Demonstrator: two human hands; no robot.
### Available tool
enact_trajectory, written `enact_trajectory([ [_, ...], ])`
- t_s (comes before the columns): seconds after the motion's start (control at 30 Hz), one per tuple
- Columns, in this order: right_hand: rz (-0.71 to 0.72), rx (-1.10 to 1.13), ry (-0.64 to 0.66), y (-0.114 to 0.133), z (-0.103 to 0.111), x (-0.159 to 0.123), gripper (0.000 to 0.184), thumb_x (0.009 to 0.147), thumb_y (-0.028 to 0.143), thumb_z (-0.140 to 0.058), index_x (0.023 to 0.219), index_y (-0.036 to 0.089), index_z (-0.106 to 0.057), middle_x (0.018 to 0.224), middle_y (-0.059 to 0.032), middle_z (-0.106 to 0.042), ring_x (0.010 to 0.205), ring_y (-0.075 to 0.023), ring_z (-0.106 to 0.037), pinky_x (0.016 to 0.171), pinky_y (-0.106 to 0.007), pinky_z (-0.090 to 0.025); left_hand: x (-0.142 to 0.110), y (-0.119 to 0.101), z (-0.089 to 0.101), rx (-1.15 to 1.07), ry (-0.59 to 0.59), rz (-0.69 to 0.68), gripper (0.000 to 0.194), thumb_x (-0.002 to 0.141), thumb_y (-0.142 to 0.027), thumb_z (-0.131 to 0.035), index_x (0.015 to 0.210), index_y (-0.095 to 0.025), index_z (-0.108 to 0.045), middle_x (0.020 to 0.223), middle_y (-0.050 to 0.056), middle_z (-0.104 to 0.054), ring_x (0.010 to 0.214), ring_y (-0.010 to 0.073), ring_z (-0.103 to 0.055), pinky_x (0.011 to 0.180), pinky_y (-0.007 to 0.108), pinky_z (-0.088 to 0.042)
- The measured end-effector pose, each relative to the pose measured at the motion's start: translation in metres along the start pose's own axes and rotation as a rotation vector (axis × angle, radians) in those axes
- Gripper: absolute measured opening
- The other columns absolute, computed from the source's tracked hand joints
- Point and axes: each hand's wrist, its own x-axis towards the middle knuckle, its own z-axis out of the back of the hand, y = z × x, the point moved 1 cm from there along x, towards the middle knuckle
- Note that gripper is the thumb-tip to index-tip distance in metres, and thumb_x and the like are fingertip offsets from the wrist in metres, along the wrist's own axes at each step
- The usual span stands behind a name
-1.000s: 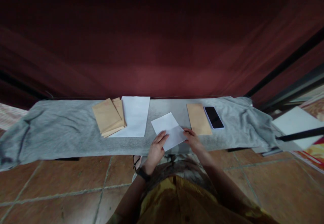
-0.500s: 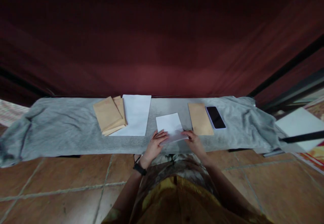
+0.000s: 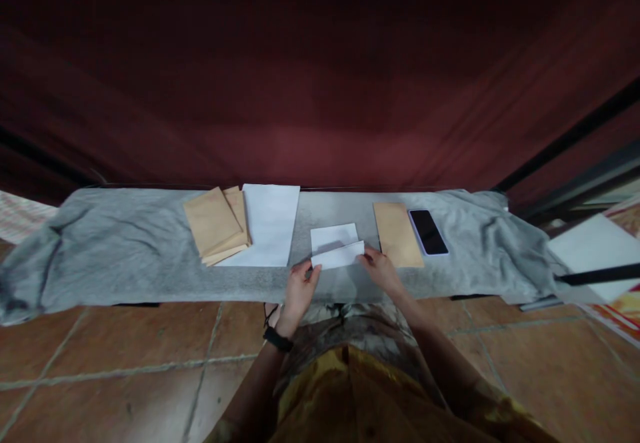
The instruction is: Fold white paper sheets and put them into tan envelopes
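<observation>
A small sheet of white paper (image 3: 338, 257) is bent over on itself, its near part raised and its far part lying on the grey cloth (image 3: 345, 289). At its near left corner, my left hand (image 3: 301, 288) pinches the edge between thumb and fingers; a dark band is on that wrist. My right hand (image 3: 379, 267) grips the paper's right end with closed fingers. Just beyond the right hand lies a flat brown envelope (image 3: 398, 233), and beside it a phone (image 3: 429, 232) with a dark screen and a pale purple case.
Left of the paper, larger white sheets (image 3: 271, 223) lie partly under a stack of brown envelopes (image 3: 213, 223). A dark red panel (image 3: 310, 149) rises along the far edge. At far right, a black bar (image 3: 600, 274) crosses a white board (image 3: 590, 249).
The white paper has turned straighter, and its near part has been lifted and folded away from me. Both hands have shifted with it, still holding its two ends.
</observation>
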Motion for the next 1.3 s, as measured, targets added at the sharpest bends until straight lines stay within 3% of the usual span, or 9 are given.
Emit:
enact_trajectory([
  [0.07, -0.034, -0.040, 0.002, 0.004, -0.001, 0.006, 0.025, 0.100, 0.036, -0.051, 0.094, 0.023, -0.071, 0.086, -0.0015, -0.076, 0.082, -0.0169, -0.070, 0.075, -0.022, -0.046, 0.009, -0.003, -0.005, -0.050, -0.047, 0.058, 0.023, 0.093, -0.034, -0.061, 0.107, -0.020, -0.073, 0.091, 0.004, -0.077, 0.083, 0.0198, -0.071, 0.079, 0.031, -0.056],
  [0.2, -0.079, -0.088, -0.016, 0.009, -0.005, 0.014, 0.025, 0.103, 0.036, -0.049, 0.107, 0.022, -0.069, 0.098, -0.0051, -0.077, 0.092, -0.0193, -0.071, 0.079, -0.024, -0.045, 0.026, -0.005, -0.009, -0.055, -0.105, 0.116, 0.044, 0.091, -0.031, -0.064, 0.133, -0.018, -0.061, 0.084, 0.001, -0.074, 0.074, 0.0179, -0.068, 0.072, 0.029, -0.053],
  [0.33, -0.127, -0.161, -0.019, 0.016, -0.007, 0.018, 0.026, 0.104, 0.036, -0.048, 0.118, 0.022, -0.066, 0.108, -0.0072, -0.077, 0.102, -0.0213, -0.071, 0.085, -0.026, -0.045, 0.036, -0.007, -0.010, 0.062, -0.123, 0.114, 0.053, 0.091, -0.031, -0.065, 0.142, -0.020, -0.055, 0.081, 0.001, -0.072, 0.075, 0.0201, -0.069, 0.074, 0.031, -0.053],
  [0.6, -0.226, -0.309, 0.025, 0.027, -0.004, 0.026, 0.031, 0.107, 0.042, -0.044, 0.124, 0.023, -0.061, 0.107, -0.0080, -0.077, 0.099, -0.0225, -0.073, 0.080, -0.028, -0.048, 0.049, -0.008, -0.016, 0.246, -0.118, 0.132, 0.039, 0.094, -0.032, -0.064, 0.131, -0.020, -0.067, 0.090, 0.008, -0.076, 0.084, 0.0242, -0.071, 0.079, 0.034, -0.053],
  [0.77, -0.249, -0.352, 0.001, 0.031, -0.004, 0.032, 0.034, 0.106, 0.044, -0.045, 0.126, 0.022, -0.060, 0.106, -0.0107, -0.078, 0.099, -0.0229, -0.074, 0.081, -0.029, -0.049, 0.058, -0.004, -0.013, 0.114, -0.109, 0.193, 0.034, 0.094, -0.037, -0.065, 0.121, -0.018, -0.072, 0.082, 0.006, -0.075, 0.072, 0.0201, -0.068, 0.067, 0.029, -0.049],
  [0.97, -0.220, -0.385, -0.030, 0.032, -0.007, 0.036, 0.035, 0.106, 0.042, -0.044, 0.127, 0.019, -0.059, 0.110, -0.0137, -0.077, 0.098, -0.0243, -0.074, 0.082, -0.031, -0.049, 0.048, 0.006, -0.010, -0.068, -0.080, 0.132, 0.030, 0.092, -0.031, -0.063, 0.116, -0.018, -0.073, 0.078, 0.002, -0.072, 0.066, 0.0154, -0.063, 0.066, 0.026, -0.049],
  [1.13, -0.181, -0.414, -0.087, 0.033, -0.009, 0.040, 0.033, 0.106, 0.041, -0.045, 0.122, 0.018, -0.061, 0.111, -0.0153, -0.076, 0.102, -0.0256, -0.073, 0.086, -0.032, -0.048, 0.046, 0.006, -0.015, -0.007, -0.107, 0.159, 0.029, 0.090, -0.022, -0.062, 0.116, -0.017, -0.073, 0.078, 0.002, -0.071, 0.067, 0.0153, -0.063, 0.069, 0.026, -0.050],
  [1.3, -0.153, -0.410, -0.091, 0.031, -0.011, 0.044, 0.032, 0.106, 0.039, -0.047, 0.125, 0.017, -0.058, 0.113, -0.0152, -0.075, 0.105, -0.0247, -0.072, 0.089, -0.033, -0.047, 0.051, -0.004, -0.016, 0.124, -0.095, 0.190, 0.031, 0.091, -0.022, -0.061, 0.120, -0.018, -0.072, 0.090, 0.006, -0.076, 0.081, 0.0194, -0.070, 0.079, 0.030, -0.053],
])
